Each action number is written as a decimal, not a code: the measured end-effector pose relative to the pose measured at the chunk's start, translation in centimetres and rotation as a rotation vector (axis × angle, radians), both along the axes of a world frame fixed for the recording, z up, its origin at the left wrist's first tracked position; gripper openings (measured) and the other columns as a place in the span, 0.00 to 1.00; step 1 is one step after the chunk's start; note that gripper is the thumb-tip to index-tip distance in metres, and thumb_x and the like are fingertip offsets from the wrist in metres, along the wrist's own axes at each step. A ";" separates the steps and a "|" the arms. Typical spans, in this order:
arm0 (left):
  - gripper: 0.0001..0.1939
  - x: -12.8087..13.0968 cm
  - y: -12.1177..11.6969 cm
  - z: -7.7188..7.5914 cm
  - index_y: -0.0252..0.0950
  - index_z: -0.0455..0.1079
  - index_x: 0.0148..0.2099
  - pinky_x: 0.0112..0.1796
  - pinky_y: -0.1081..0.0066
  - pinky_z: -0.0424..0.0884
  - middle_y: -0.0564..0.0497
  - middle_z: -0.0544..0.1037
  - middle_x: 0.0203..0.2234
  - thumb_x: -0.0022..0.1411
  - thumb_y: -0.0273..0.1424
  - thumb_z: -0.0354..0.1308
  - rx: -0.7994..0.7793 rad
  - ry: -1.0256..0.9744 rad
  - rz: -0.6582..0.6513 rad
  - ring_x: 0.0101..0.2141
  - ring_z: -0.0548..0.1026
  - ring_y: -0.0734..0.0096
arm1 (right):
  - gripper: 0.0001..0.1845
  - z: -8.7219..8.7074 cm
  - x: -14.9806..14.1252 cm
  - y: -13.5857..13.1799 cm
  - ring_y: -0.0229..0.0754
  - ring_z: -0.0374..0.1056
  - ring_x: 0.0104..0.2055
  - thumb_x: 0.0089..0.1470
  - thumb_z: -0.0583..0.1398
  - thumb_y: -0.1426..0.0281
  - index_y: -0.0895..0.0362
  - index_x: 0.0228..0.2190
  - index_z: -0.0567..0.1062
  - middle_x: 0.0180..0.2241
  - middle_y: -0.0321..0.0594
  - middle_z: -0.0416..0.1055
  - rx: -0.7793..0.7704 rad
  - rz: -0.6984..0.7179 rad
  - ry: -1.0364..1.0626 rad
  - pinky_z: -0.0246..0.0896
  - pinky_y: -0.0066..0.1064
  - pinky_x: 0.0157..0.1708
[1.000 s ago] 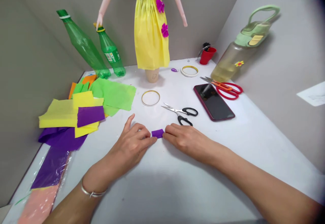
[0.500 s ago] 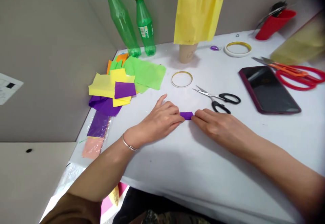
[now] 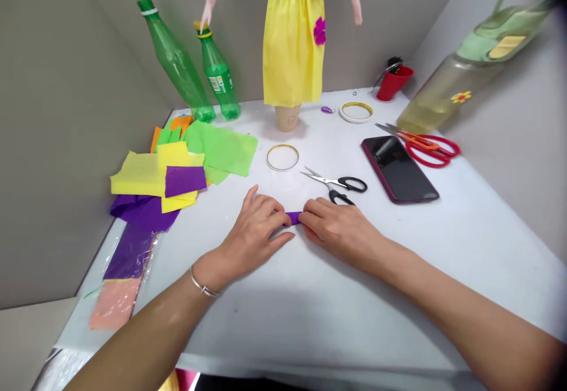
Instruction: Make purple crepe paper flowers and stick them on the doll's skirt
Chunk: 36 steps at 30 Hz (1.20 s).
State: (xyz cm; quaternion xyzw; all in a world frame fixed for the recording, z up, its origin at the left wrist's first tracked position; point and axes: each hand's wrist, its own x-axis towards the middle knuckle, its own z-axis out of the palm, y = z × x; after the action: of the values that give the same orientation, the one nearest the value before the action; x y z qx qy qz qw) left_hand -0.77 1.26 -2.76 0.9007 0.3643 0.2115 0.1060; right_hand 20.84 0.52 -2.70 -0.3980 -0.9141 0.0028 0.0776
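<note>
A small folded strip of purple crepe paper (image 3: 293, 218) lies flat on the white table between my hands. My left hand (image 3: 259, 225) presses its left end under curled fingers, with the thumb held a little apart. On the other end, the bunched fingers of my right hand (image 3: 332, 225) pinch the strip and cover part of it. Just beyond my right hand lie small black-handled scissors (image 3: 334, 183), blades pointing left. A thin ring-shaped bangle (image 3: 282, 169) rests beyond the strip.
Yellow, purple and green paper pieces (image 3: 142, 173) are piled at left, beside a plastic packet (image 3: 129, 255). Behind stand green bottles (image 3: 177, 60) and a yellow-skirted doll (image 3: 292, 42). At right are a phone (image 3: 398, 169), red-handled scissors (image 3: 432, 147) and a water bottle (image 3: 452, 78).
The view has shifted, showing more of the doll and water bottle. My left thumb has moved away from the fingers, and less of the purple strip shows between my hands.
</note>
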 end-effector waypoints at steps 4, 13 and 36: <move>0.04 0.3 -0.1 -0.1 0.38 0.69 0.40 0.62 0.45 0.50 0.51 0.72 0.35 0.64 0.33 0.57 0.005 -0.009 0.007 0.41 0.69 0.65 | 0.09 0.3 -0.3 -0.1 0.39 0.64 0.34 0.60 0.55 0.76 0.59 0.32 0.75 0.31 0.41 0.70 -0.054 -0.038 0.097 0.39 0.30 0.21; 0.03 0.6 -0.2 0.0 0.36 0.69 0.40 0.62 0.47 0.49 0.48 0.72 0.37 0.63 0.29 0.56 0.057 0.034 0.012 0.42 0.69 0.65 | 0.08 1.1 -0.1 0.1 0.37 0.65 0.33 0.57 0.56 0.76 0.59 0.33 0.76 0.33 0.40 0.70 -0.240 -0.114 0.229 0.51 0.27 0.28; 0.07 0.5 -0.2 -0.5 0.37 0.72 0.38 0.63 0.48 0.48 0.51 0.73 0.34 0.67 0.28 0.53 0.022 -0.043 -0.016 0.42 0.69 0.68 | 0.06 1.1 0.2 -0.2 0.40 0.67 0.36 0.58 0.61 0.71 0.58 0.38 0.76 0.36 0.41 0.70 -0.241 -0.028 0.180 0.55 0.27 0.27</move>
State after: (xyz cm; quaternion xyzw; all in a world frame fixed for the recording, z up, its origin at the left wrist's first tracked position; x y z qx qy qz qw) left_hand -0.29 1.03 -3.27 0.9000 0.3522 0.2340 0.1058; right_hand 21.06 0.30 -1.64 -0.4152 -0.8909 0.1472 0.1110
